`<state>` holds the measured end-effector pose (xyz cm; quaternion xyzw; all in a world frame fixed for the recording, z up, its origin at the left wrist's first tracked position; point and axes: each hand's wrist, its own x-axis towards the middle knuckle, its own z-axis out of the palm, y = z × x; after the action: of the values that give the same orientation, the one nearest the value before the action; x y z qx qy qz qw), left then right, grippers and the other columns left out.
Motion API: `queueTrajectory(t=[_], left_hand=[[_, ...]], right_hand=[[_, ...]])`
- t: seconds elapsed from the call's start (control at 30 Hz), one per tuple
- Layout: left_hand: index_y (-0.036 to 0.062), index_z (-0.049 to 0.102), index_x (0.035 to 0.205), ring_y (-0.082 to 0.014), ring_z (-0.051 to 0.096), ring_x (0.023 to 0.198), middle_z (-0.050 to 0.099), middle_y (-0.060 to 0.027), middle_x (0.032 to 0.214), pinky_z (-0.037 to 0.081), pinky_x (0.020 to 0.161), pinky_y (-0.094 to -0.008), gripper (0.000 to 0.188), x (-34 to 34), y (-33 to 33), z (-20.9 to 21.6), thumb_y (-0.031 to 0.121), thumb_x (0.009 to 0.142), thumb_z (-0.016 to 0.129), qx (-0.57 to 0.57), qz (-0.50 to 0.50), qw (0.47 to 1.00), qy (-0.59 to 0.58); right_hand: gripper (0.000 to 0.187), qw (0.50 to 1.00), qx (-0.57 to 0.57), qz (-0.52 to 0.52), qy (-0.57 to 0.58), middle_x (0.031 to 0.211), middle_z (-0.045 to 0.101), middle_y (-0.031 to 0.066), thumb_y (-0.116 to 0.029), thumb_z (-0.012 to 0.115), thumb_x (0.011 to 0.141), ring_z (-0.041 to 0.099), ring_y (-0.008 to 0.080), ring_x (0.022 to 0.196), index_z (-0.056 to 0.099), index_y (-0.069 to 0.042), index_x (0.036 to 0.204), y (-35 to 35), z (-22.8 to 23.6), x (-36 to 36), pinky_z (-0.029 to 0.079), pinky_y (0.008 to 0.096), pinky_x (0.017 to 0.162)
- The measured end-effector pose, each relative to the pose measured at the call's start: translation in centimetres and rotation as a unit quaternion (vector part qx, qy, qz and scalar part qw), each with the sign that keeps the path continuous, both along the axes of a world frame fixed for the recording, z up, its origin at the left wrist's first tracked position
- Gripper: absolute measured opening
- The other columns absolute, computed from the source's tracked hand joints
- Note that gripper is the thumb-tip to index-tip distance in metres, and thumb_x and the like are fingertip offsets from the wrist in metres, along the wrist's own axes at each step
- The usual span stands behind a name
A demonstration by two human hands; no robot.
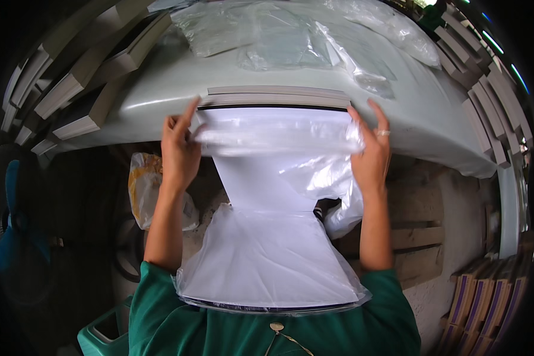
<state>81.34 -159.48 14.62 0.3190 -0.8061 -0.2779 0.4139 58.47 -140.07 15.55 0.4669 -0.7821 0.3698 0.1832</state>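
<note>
A thick book (279,95) with a pale page block lies at the near edge of the table. Its white cover (261,181) hangs open toward my body, and a clear plastic sleeve (273,255) encloses the lower flap on my lap. A blurred band of clear plastic film (273,139) stretches across the upper part, between my hands. My left hand (181,148) grips the film's left end, index finger raised. At the other end, my right hand (371,148), wearing a ring, pinches the film with one finger lifted. Motion smears the fingertips.
Loose clear plastic bags (279,38) lie on the pale covered table (154,107). Stacks of thick books stand at the left (83,89) and right (480,107). Below are a plastic bag (145,193), a blue fan (18,231), a green bin (104,332) and wooden slats (418,240).
</note>
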Motion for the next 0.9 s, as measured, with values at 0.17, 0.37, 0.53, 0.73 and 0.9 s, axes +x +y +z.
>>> queueTrajectory(t=[0.17, 0.37, 0.53, 0.73, 0.9], left_hand=[[0.0008, 0.065, 0.073, -0.0148, 0.05, 0.066, 0.053, -0.0082, 0.073, 0.04, 0.06, -0.0241, 0.007, 5.6, 3.0, -0.2, 0.004, 0.071, 0.059, 0.017, -0.238, 0.967, 0.086], [-0.0015, 0.059, 0.1, -0.0094, 0.056, 0.07, 0.062, -0.0052, 0.084, 0.044, 0.063, -0.0204, 0.023, 5.5, 1.1, -0.8, 0.006, 0.078, 0.061, 0.519, -0.339, 0.784, 0.02], [0.0021, 0.056, 0.109, -0.0158, 0.06, 0.084, 0.062, -0.0076, 0.095, 0.047, 0.075, -0.0254, 0.037, 6.1, -0.8, -13.5, 0.015, 0.076, 0.065, 0.649, -0.296, 0.674, 0.19], [0.0067, 0.059, 0.098, -0.0104, 0.056, 0.077, 0.059, 0.0013, 0.08, 0.043, 0.074, -0.0224, 0.021, 7.8, -1.1, -29.3, 0.019, 0.082, 0.059, 0.729, -0.185, 0.655, 0.073], [0.0058, 0.058, 0.085, -0.0088, 0.051, 0.066, 0.057, -0.0002, 0.072, 0.039, 0.06, -0.0211, 0.005, 10.8, -4.0, -38.6, 0.009, 0.082, 0.055, 0.591, -0.185, 0.784, 0.05]], right_hand=[[0.036, 0.96, -0.182, 0.078, 0.196, 0.093, 0.059, 0.0099, 0.014, 0.055, 0.06, 0.059, 0.0221, 0.069, 0.066, -0.003, 0.09, 5.3, -3.5, 0.4, 0.047, 0.0298, 0.06], [0.039, 0.807, -0.043, 0.401, -0.43, 0.062, 0.056, 0.0044, -0.01, 0.06, 0.077, 0.051, 0.0088, 0.051, 0.051, 0.003, 0.112, 8.6, -0.3, -1.3, 0.043, 0.0208, 0.046], [0.014, 0.416, -0.079, 0.334, -0.842, 0.046, 0.037, -0.0033, -0.012, 0.044, 0.087, 0.031, 0.0032, 0.037, 0.052, -0.005, 0.079, 8.8, -16.6, -3.2, 0.026, 0.0178, 0.037], [0.036, 0.508, -0.107, 0.182, -0.835, 0.099, 0.058, 0.0058, -0.017, 0.056, 0.084, 0.057, 0.0099, 0.083, 0.047, -0.005, 0.117, 10.8, -26.2, -0.2, 0.046, 0.0206, 0.069], [0.033, 0.572, 0.089, 0.26, -0.773, 0.08, 0.06, 0.0011, -0.024, 0.071, 0.071, 0.055, 0.0093, 0.072, 0.061, -0.005, 0.096, 9.8, -29.3, -5.5, 0.043, 0.022, 0.064]])
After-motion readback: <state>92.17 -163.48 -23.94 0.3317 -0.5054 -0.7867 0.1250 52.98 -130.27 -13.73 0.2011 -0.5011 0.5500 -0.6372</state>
